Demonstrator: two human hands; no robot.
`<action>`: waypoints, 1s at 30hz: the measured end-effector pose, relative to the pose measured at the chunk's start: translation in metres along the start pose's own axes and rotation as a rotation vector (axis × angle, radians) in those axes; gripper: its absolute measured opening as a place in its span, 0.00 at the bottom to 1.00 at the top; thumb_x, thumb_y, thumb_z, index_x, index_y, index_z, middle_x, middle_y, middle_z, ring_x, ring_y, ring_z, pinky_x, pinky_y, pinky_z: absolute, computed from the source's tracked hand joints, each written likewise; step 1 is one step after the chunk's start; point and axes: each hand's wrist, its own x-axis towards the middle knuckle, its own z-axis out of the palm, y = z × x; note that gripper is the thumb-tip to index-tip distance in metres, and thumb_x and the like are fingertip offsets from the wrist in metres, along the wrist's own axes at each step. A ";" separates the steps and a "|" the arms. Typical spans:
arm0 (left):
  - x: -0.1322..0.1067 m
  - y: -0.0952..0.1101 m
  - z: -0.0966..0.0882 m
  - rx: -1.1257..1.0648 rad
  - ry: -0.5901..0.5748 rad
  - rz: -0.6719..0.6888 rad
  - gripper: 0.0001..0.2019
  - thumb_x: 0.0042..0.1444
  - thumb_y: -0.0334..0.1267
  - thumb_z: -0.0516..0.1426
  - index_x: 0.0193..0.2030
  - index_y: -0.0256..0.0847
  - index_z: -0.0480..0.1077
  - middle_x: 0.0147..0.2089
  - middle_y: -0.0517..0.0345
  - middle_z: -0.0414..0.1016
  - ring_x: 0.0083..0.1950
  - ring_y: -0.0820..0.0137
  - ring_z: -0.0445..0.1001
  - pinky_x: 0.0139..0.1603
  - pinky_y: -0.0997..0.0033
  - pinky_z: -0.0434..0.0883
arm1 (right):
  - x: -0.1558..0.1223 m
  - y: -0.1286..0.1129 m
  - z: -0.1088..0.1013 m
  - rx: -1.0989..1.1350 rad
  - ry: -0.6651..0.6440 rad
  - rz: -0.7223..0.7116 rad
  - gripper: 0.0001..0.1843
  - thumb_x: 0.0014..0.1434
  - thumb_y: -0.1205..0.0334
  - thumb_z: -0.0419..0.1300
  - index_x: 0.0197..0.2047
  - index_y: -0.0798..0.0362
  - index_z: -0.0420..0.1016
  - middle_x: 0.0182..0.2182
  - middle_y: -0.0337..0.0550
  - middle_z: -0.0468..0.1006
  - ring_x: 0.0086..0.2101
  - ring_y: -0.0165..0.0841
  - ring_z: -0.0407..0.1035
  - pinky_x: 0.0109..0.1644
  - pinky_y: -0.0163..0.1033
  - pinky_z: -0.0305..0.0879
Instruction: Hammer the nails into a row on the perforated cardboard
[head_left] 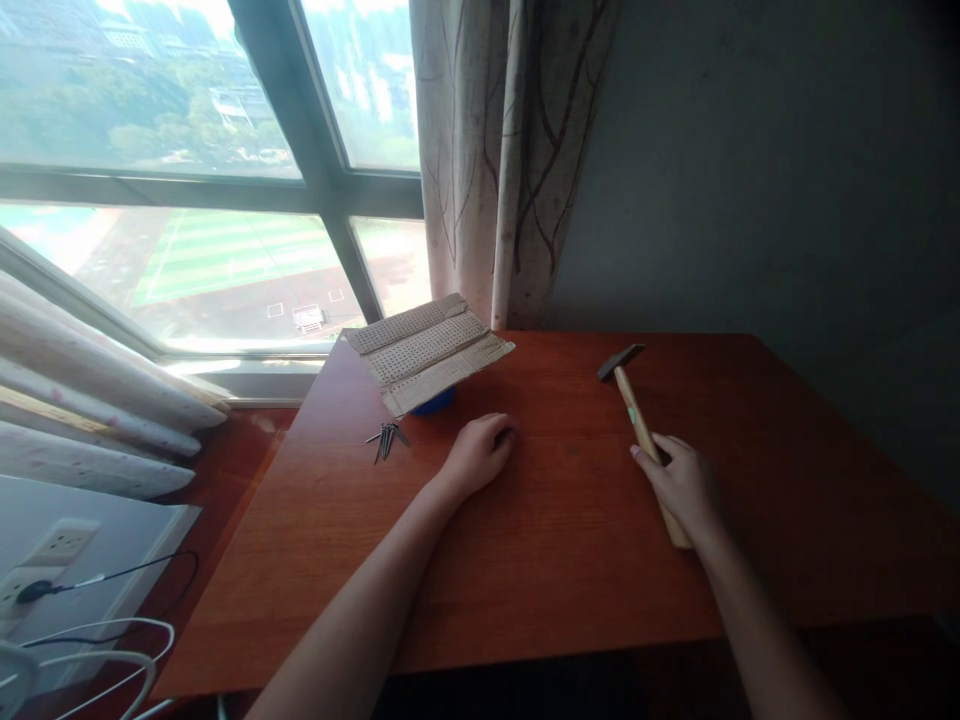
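A hammer (636, 410) with a pale wooden handle and a dark metal head lies slanting over the table. My right hand (682, 485) is closed around the lower part of its handle, and the head points away from me. Resting on the table to the left, my left hand (480, 455) has its fingers loosely curled in, with nothing visible in them. Beside it is a small pile of nails (386, 437). Just beyond, a sheet of perforated cardboard (427, 350) lies tilted on a blue object (436, 402), which it mostly hides.
The reddish-brown wooden table (555, 570) reaches to the curtain (480, 150) and the grey wall (750, 180). A large window (225, 260) is at the left. Below it, a wall socket (64, 543) has a black plug, and white cables (112, 630) run near the table's left edge.
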 end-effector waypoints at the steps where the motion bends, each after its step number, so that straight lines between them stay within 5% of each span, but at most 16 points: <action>1: 0.000 0.000 0.000 0.001 0.001 0.000 0.09 0.58 0.26 0.53 0.39 0.39 0.74 0.39 0.52 0.79 0.41 0.65 0.76 0.44 0.69 0.71 | 0.000 0.000 0.001 -0.001 -0.001 -0.002 0.18 0.62 0.48 0.55 0.37 0.53 0.80 0.36 0.51 0.81 0.35 0.42 0.73 0.39 0.43 0.64; 14: 0.000 0.000 0.001 0.018 0.020 0.013 0.08 0.59 0.27 0.53 0.39 0.39 0.73 0.39 0.52 0.79 0.41 0.65 0.77 0.44 0.68 0.71 | -0.002 -0.003 0.005 -0.071 -0.007 -0.011 0.17 0.62 0.49 0.54 0.39 0.52 0.77 0.37 0.52 0.79 0.37 0.44 0.73 0.40 0.45 0.65; 18: -0.004 0.014 -0.002 0.053 0.062 0.022 0.10 0.61 0.28 0.51 0.43 0.39 0.73 0.41 0.51 0.78 0.41 0.66 0.76 0.45 0.68 0.72 | -0.004 -0.003 0.004 -0.105 -0.045 -0.024 0.19 0.63 0.46 0.54 0.39 0.52 0.76 0.35 0.52 0.78 0.36 0.45 0.73 0.40 0.46 0.65; 24: 0.003 0.053 -0.056 0.377 0.262 0.061 0.14 0.65 0.33 0.50 0.52 0.42 0.74 0.50 0.50 0.78 0.50 0.63 0.76 0.51 0.64 0.71 | -0.010 -0.007 -0.006 -0.123 -0.028 0.005 0.29 0.65 0.42 0.51 0.57 0.56 0.72 0.46 0.57 0.78 0.42 0.47 0.75 0.44 0.50 0.69; 28: 0.014 0.039 -0.100 0.692 0.366 -0.092 0.17 0.67 0.43 0.51 0.56 0.40 0.73 0.59 0.45 0.75 0.61 0.50 0.69 0.62 0.47 0.65 | -0.015 -0.015 -0.020 -0.095 0.086 0.012 0.33 0.65 0.41 0.51 0.62 0.56 0.69 0.52 0.58 0.75 0.40 0.45 0.75 0.44 0.50 0.71; 30: 0.014 0.024 -0.111 0.780 0.309 -0.133 0.19 0.67 0.48 0.52 0.57 0.41 0.73 0.63 0.44 0.73 0.64 0.47 0.67 0.63 0.43 0.63 | -0.018 -0.020 -0.025 -0.081 0.157 -0.015 0.33 0.65 0.41 0.52 0.63 0.56 0.69 0.54 0.59 0.74 0.42 0.44 0.75 0.46 0.50 0.71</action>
